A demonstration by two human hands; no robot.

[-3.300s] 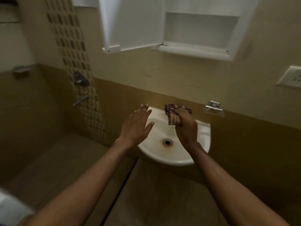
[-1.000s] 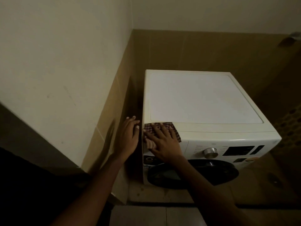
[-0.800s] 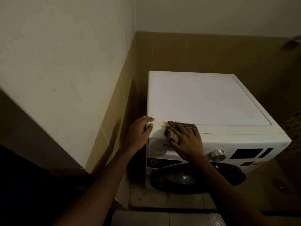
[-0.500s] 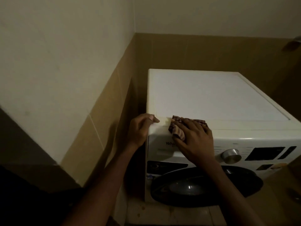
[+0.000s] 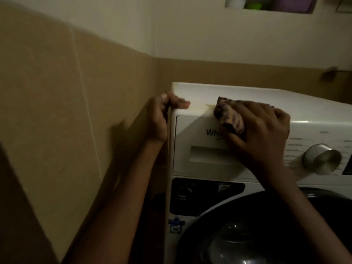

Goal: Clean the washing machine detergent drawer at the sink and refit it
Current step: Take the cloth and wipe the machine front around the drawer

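Our left hand (image 5: 160, 119) grips the top-left corner of the washing machine (image 5: 247, 96) while our right hand (image 5: 261, 136) clutches a checked cloth (image 5: 227, 116) against the detergent drawer (image 5: 194, 130), which sits flush in its slot. Refitting looks done; only this wipe-down seems left.

Home bathroom or laundry corner, dimly lit; white front-loading washing machine (image 5: 238, 94) set against the left wall, dark round door (image 5: 266, 221), silver dial (image 5: 322, 159); tan wall tiles (image 5: 47, 96) below, cream paint above; wall niche (image 5: 323, 11) far right, plastic containers (image 5: 293, 3) inside
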